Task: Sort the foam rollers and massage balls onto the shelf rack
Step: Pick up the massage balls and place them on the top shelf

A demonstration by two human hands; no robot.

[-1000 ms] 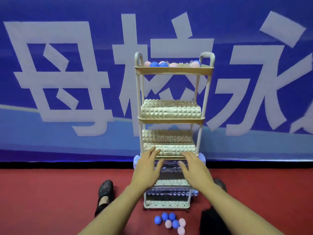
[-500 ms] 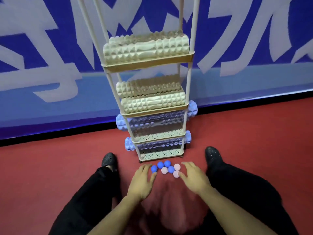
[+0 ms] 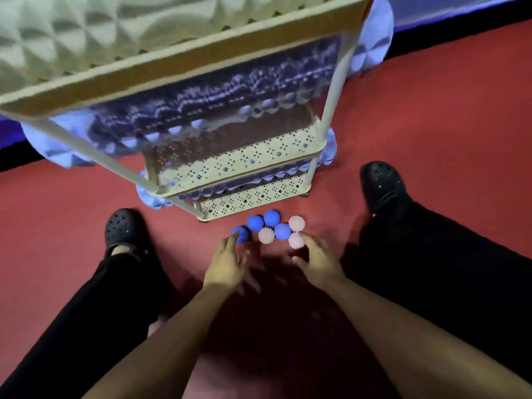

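Note:
Several spiky massage balls, blue (image 3: 272, 218) and pink (image 3: 296, 223), lie clustered on the red floor just in front of the cream shelf rack (image 3: 253, 197). My left hand (image 3: 227, 262) reaches down with fingers spread, its fingertips touching the leftmost blue ball (image 3: 243, 233). My right hand (image 3: 318, 262) is open too, fingertips at the nearest pink ball (image 3: 296, 241). Neither hand holds anything. A cream foam roller (image 3: 86, 33) fills the upper shelf; blue rollers (image 3: 216, 110) lie on the lower shelves.
My two legs in black trousers and black clogs (image 3: 123, 230) (image 3: 381, 182) stand either side of the balls. Blue roller ends (image 3: 371, 44) stick out past the rack's sides. A blue banner wall runs behind the rack.
My head has dropped closer to the floor and rack. Both hands moved forward from the lower shelf down to the ball cluster and now touch its outer balls.

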